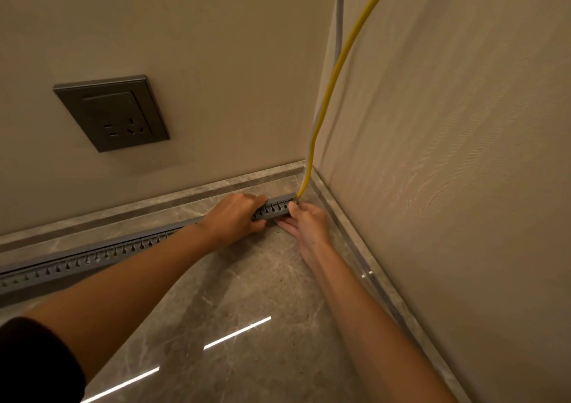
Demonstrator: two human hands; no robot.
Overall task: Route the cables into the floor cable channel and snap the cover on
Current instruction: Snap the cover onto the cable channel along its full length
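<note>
Marble floor (247,294) corner, L hand (238,217) curled round cable channel (275,209), R hand (306,224) prob. pinching yellow cable (332,84) at its end

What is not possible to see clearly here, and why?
Head view.
Lower end of yellow cable: behind the right hand.
Part of cable channel: under the gripping left hand.
Top of grey cable and yellow cable: cut by top edge.
Channel's left end: cut by left edge.
</note>
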